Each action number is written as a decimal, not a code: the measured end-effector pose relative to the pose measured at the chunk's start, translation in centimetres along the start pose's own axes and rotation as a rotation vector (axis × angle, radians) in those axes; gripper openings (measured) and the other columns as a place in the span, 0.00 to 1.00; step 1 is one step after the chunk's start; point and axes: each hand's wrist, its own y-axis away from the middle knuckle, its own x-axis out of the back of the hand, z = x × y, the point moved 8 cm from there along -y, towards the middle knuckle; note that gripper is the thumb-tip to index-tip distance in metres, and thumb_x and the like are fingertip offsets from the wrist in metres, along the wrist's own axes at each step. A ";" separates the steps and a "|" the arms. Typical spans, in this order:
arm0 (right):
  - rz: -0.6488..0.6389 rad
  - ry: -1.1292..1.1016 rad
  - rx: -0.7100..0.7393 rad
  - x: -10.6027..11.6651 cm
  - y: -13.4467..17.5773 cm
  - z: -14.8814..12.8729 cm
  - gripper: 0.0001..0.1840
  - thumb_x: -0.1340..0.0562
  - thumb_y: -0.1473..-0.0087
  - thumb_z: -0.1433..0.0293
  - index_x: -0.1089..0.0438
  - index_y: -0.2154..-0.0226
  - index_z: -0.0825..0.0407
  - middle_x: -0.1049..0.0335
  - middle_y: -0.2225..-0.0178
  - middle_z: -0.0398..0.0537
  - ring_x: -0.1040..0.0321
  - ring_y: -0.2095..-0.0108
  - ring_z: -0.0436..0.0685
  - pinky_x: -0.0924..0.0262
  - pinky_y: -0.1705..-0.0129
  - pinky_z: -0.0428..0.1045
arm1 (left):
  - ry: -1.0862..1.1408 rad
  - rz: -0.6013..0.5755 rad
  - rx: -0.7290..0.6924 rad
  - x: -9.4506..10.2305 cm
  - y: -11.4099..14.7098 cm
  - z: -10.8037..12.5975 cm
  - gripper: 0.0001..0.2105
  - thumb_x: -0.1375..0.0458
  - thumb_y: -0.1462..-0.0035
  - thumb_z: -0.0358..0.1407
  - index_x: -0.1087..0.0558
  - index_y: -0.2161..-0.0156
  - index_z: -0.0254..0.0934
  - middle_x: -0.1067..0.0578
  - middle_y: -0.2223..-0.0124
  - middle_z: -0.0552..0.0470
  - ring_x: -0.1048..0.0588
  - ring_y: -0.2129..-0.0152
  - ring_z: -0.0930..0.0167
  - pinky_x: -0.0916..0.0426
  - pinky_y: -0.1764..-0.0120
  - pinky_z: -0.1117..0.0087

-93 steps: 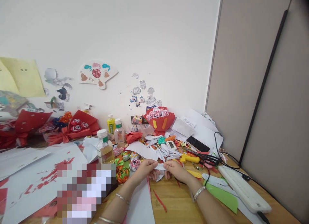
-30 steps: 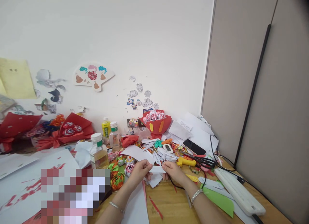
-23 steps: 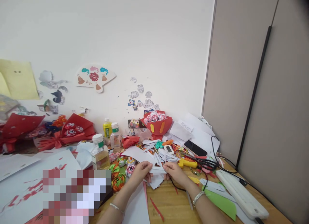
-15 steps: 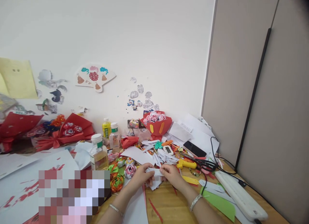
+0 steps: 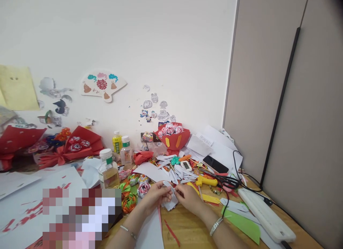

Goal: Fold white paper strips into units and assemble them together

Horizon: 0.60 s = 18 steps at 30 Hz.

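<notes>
A small strip of white paper (image 5: 167, 184) curves between my two hands, above the wooden tabletop. My left hand (image 5: 157, 195) is closed, thumb and fingers pinching the strip's left part. On the other side, my right hand (image 5: 185, 196) pinches the strip's right end between thumb and fingertips. More white paper (image 5: 170, 204) shows just below the hands; whether it lies on the table or hangs from my fingers I cannot tell. Close to my left hand are a pink-and-white paper rose (image 5: 144, 189) and an orange-green paper flower (image 5: 129, 202).
Past my hands lie a pile of white paper strips (image 5: 184, 175), a yellow glue gun (image 5: 206, 181), a black phone (image 5: 215, 164) and cables. A white power strip (image 5: 266, 214) lies at right. Bottles (image 5: 109, 172) stand at left; a red bouquet (image 5: 173, 138) stands by the wall.
The paper strip, flat and straight between my hands before, now bends upward in an arc. My hands have shifted slightly, and the view has moved a little.
</notes>
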 end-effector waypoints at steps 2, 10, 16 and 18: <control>0.003 0.005 0.020 0.1 0.1 -0.3 0.10 0.50 0.47 0.70 0.36 0.74 0.53 0.34 0.74 0.44 0.40 0.73 0.49 0.53 0.72 0.43 | -0.009 -0.025 -0.015 -0.2 0.0 0.1 0.15 0.38 0.62 0.41 0.34 0.72 0.33 0.28 0.76 0.55 0.30 0.83 0.77 0.37 0.76 0.76; -0.037 -0.106 -0.023 -1.1 0.3 0.1 0.07 0.42 0.54 0.66 0.37 0.75 0.53 0.37 0.78 0.41 0.44 0.77 0.48 0.55 0.76 0.42 | -0.167 0.071 -0.012 0.6 -0.2 -0.1 0.17 0.42 0.59 0.47 0.41 0.77 0.36 0.30 0.85 0.59 0.35 0.93 0.78 0.46 0.87 0.79; -0.074 -0.481 -0.152 -3.0 -0.3 2.7 0.06 0.42 0.55 0.68 0.38 0.75 0.54 0.40 0.79 0.39 0.43 0.78 0.47 0.51 0.76 0.42 | -0.197 0.087 -0.093 1.2 -0.9 0.1 0.17 0.47 0.56 0.50 0.39 0.77 0.36 0.31 0.86 0.58 0.36 0.94 0.79 0.46 0.88 0.79; -0.085 -0.578 -0.172 -3.3 -0.4 3.2 0.09 0.40 0.56 0.66 0.39 0.76 0.54 0.41 0.81 0.37 0.44 0.79 0.46 0.51 0.77 0.42 | -0.224 0.110 -0.118 1.7 -1.3 0.1 0.18 0.45 0.58 0.50 0.39 0.79 0.35 0.32 0.88 0.58 0.37 0.94 0.79 0.46 0.88 0.78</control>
